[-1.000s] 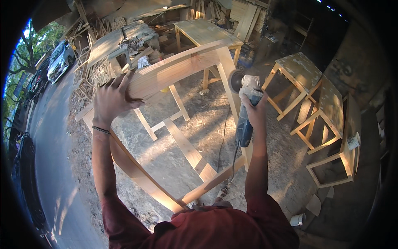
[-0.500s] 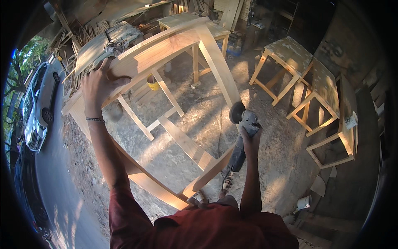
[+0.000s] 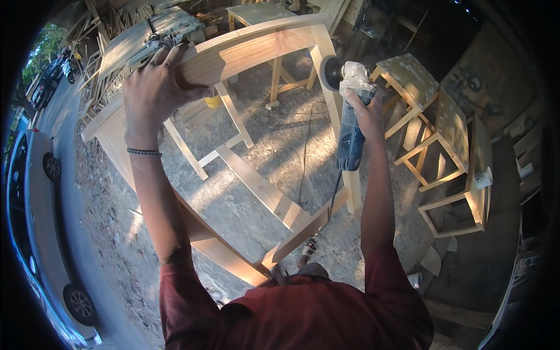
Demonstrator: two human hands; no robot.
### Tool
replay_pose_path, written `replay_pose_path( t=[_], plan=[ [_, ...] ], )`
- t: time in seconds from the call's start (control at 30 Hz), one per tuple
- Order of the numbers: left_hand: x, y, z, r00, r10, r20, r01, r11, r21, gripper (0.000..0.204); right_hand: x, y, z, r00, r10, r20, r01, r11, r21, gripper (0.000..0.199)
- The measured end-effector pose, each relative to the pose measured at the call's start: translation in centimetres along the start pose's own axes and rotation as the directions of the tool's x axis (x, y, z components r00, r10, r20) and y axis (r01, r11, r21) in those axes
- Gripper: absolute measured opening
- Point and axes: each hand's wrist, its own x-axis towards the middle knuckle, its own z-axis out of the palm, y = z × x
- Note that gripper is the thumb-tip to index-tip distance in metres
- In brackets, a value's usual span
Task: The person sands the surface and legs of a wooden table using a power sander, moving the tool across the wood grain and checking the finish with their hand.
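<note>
Sawdust-strewn dirt floor (image 3: 256, 140) carries the wooden frame (image 3: 256, 49) and stools (image 3: 443, 146).

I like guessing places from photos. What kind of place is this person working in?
Most likely a woodworking shop, open to the street. The left hand steadies a bare wooden table frame, the right hand holds a corded grinder, and unfinished stools stand on the dusty floor.
</note>
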Motion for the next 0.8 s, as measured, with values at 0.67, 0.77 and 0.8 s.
replay_pose_path(
  t=[0.67,0.77,0.8],
  plan=[
    [5.6,-3.8,3.0,0.999,-0.042,-0.001,0.042,0.996,0.077,0.092,-26.9,24.6,-9.5,0.862,0.432,-0.264,-0.391,0.899,0.196,0.062],
    [5.6,-4.5,3.5,0.999,-0.036,0.007,0.035,0.998,0.044,0.088,-29.0,27.2,-11.0,0.816,0.504,-0.281,-0.445,0.86,0.25,0.064],
    [5.2,-4.5,3.6,0.999,-0.037,0.008,0.037,0.998,0.041,0.087,-29.8,28.0,-11.9,0.8,0.532,-0.279,-0.459,0.841,0.287,0.065]
  ],
)
